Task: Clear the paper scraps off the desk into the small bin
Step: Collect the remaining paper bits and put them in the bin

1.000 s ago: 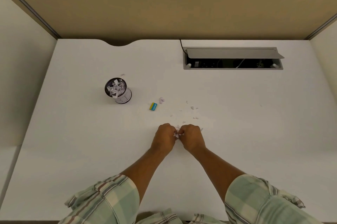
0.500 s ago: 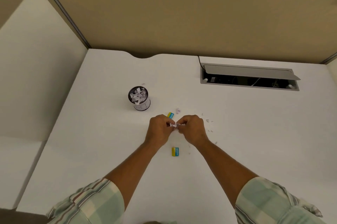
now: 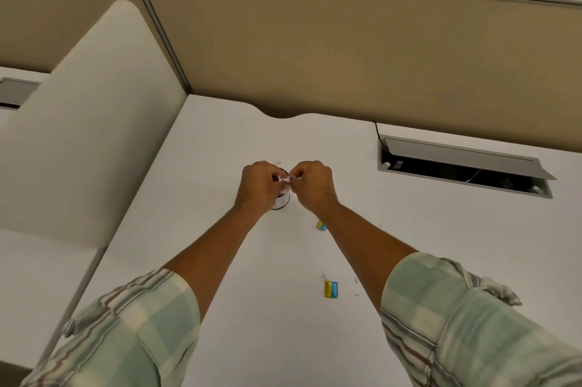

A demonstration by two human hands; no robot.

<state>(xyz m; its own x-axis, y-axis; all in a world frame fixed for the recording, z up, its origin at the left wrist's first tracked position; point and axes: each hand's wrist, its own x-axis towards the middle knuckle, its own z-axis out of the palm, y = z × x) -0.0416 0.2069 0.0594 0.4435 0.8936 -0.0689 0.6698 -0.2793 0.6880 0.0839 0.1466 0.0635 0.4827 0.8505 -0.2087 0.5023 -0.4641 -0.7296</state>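
Paper scraps [image 3: 285,179], seemingly strung left-to-right, are pinched between hands, left hand [image 3: 258,185] and right hand [image 3: 313,183], over small bin [image 3: 282,201].

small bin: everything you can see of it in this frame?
The small bin is mostly hidden behind both hands. Showing: a sliver of dark rim between the knuckles, a pale rounded lower wall with blurred dark markings, and a dark base edge. It stands upright on the white desk. The left hand and right hand pinch paper scraps over its mouth; contact with the bin cannot be told. Contents hidden.
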